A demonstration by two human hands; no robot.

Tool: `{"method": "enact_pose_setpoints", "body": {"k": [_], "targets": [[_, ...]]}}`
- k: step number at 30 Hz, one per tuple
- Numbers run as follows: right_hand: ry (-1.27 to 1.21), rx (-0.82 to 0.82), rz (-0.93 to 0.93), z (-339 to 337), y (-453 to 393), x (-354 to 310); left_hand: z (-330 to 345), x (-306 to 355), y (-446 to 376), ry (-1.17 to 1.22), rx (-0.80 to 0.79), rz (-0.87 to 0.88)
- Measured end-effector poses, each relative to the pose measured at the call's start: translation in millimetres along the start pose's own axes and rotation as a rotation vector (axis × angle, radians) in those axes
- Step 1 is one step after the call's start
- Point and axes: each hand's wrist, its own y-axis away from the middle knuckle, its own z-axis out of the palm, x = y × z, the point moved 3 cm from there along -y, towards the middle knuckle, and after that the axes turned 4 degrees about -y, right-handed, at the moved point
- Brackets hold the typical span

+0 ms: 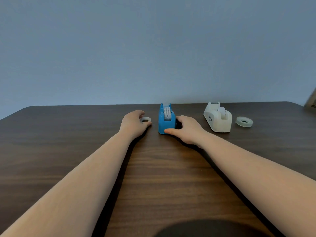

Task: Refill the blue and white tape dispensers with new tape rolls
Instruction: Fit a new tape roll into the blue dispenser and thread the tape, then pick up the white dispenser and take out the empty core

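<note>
A blue tape dispenser (165, 121) stands on the dark wooden table (153, 168) near its far edge, with a roll seated in its cradle. My right hand (185, 130) grips the dispenser's near right end, thumb along the base. Just left of it lies a small clear tape roll (145, 119), flat on the table, with my left hand (134, 123) closed around it by the fingertips. Further right stands a white tape dispenser (218, 119) with a small core in its cradle. A larger clear tape roll (244, 121) lies flat to its right.
A plain blue-grey wall rises directly behind the table's far edge. A brownish object (312, 102) shows at the right border, at the table's far right corner. A dark rounded shape (205, 228) fills the bottom centre of the view.
</note>
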Motion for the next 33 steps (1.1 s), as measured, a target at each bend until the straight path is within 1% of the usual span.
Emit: {"method": "enact_pose_setpoints", "body": {"k": [10, 15, 19, 20, 22, 25, 27, 30, 33], "targets": [[0.021, -0.001, -0.015, 6, -29, 2, 6, -4, -19, -0.034, 0.008, 0.001], [0.055, 0.008, -0.005, 7, -30, 2, 6, -1, -16, -0.061, 0.005, 0.023], [0.125, 0.014, 0.018, 6, -21, 2, 4, 3, -8, -0.073, -0.034, 0.053], [0.106, 0.05, 0.021, 2, -15, 2, 3, 5, -5, -0.08, -0.043, 0.067], [0.013, 0.171, -0.007, -17, -1, -1, -2, 12, -1, -0.079, -0.029, 0.1], [-0.078, 0.446, -0.092, -60, 18, 0, -15, 33, 8, -0.028, 0.083, 0.175], [-0.112, 0.577, -0.087, -88, 22, 10, -22, 50, 13, 0.018, 0.141, 0.231], [-0.149, 0.63, 0.008, -117, 17, 37, -25, 76, 19, 0.041, 0.16, 0.282], [-0.113, 0.586, 0.088, -129, 9, 64, -17, 103, 23, 0.032, 0.141, 0.335]]}}
